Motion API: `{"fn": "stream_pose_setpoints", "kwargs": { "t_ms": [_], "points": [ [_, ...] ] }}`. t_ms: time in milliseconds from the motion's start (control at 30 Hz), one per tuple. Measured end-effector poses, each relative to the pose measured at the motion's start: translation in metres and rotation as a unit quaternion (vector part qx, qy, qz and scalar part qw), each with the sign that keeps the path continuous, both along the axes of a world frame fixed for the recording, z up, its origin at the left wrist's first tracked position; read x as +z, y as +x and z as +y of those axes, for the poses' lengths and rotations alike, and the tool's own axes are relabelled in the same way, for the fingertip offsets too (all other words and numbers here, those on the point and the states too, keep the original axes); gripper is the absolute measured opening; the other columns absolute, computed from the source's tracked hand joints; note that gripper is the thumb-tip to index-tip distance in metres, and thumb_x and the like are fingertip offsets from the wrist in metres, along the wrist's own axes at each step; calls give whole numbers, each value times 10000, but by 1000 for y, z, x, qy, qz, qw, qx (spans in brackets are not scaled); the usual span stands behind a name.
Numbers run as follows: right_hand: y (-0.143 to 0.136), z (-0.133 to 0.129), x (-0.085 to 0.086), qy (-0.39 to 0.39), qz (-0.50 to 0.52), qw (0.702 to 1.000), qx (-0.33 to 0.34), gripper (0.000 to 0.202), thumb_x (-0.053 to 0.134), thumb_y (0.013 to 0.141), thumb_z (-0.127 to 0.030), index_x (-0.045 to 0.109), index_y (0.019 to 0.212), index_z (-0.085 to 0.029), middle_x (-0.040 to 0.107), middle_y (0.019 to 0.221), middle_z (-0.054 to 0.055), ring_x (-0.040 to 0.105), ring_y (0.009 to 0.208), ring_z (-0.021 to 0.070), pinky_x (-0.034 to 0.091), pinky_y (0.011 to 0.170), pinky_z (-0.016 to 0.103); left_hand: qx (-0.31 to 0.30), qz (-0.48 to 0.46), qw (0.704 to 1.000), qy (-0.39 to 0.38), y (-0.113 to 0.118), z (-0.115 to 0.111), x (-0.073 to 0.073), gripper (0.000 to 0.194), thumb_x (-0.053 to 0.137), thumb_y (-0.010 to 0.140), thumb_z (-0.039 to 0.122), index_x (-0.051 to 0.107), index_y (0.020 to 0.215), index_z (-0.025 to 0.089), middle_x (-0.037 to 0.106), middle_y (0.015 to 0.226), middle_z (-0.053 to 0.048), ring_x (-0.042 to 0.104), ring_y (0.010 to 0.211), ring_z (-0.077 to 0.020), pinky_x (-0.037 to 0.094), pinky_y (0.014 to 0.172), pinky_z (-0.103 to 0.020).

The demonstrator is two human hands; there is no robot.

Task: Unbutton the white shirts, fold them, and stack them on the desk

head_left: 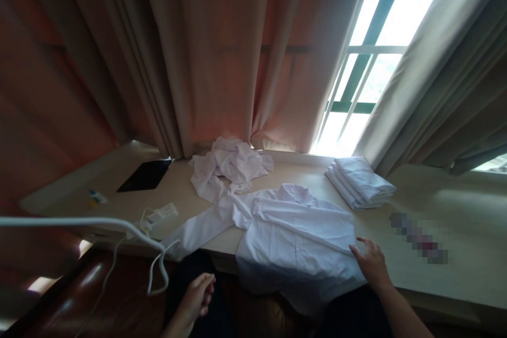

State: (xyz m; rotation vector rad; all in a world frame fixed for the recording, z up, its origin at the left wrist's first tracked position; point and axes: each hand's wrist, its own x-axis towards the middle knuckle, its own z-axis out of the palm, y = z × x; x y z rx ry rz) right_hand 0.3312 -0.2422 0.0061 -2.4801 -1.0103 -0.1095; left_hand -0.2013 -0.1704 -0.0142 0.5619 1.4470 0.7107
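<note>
A white collared shirt (293,237) lies spread over the front of the table, its collar towards the back and its lower part hanging over the front edge. One sleeve stretches out to the left. My right hand (370,261) is at the shirt's right edge, fingers apart; whether the fingertips touch the cloth I cannot tell. Below the table edge, near the sleeve's end, my left hand (198,293) is curled closed, apart from the shirt, with nothing visible in it.
Behind the shirt is a crumpled white garment heap (233,163). A folded white stack (360,182) stands at the right, beside a blurred item (420,238). To the left are a black flat object (145,175), a power strip (160,214) and a white cable (99,221). Curtains (222,53) hang behind.
</note>
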Motion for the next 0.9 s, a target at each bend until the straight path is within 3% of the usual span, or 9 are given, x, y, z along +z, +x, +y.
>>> {"fn": "stream_pose_setpoints", "kwargs": {
  "t_ms": [67,133,267,400,533,733,900],
  "points": [
    [-7,1,-30,-34,3,999,4,458,466,819,-442,657,1137,-175,627,1178,178,557,1184,347,451,987,465,55,-34,998,-16,6,1,-9,163,706,786,273,616,887,182,625,750,-29,564,503,-111,330,368,-151],
    [-12,-1,-57,-66,-1,998,-16,545,411,841,-466,591,1251,-154,558,1291,208,484,1274,356,391,1038,506,144,-70,987,-34,11,9,-10,283,694,793,257,589,1043,175,661,917,-94,656,654,-173,484,470,-223],
    [-15,-6,-89,-88,-48,994,-40,647,307,877,-524,492,1361,-136,434,1423,222,353,1385,357,265,1101,558,245,-107,963,-38,20,43,-3,450,644,819,280,502,1222,140,623,1061,-159,674,905,-245,574,680,-310],
    [-17,-6,-90,-95,-65,993,-36,683,285,890,-546,465,1387,-114,410,1438,230,310,1410,350,232,1111,555,287,-87,952,-59,29,77,4,421,599,831,342,514,1205,168,597,1069,-129,640,978,-245,559,704,-297],
    [-17,-6,-87,-109,-66,991,-43,691,299,892,-552,474,1390,-106,403,1445,242,310,1407,359,236,1106,550,318,-59,941,-95,36,95,8,379,616,800,419,545,1094,191,592,999,-107,624,961,-271,531,635,-311],
    [-8,-5,-104,-119,-97,987,-47,709,261,888,-557,470,1401,-115,386,1465,234,306,1411,357,216,1108,542,334,-40,935,-113,29,101,19,252,617,800,372,509,950,200,596,918,-100,632,918,-301,522,566,-342],
    [-3,-3,-117,-118,-125,984,-56,700,271,886,-557,486,1390,-123,388,1465,230,303,1412,349,205,1117,523,346,22,936,-59,29,95,19,70,525,828,212,461,841,189,571,803,-92,644,855,-293,511,556,-328]
  ]
}}
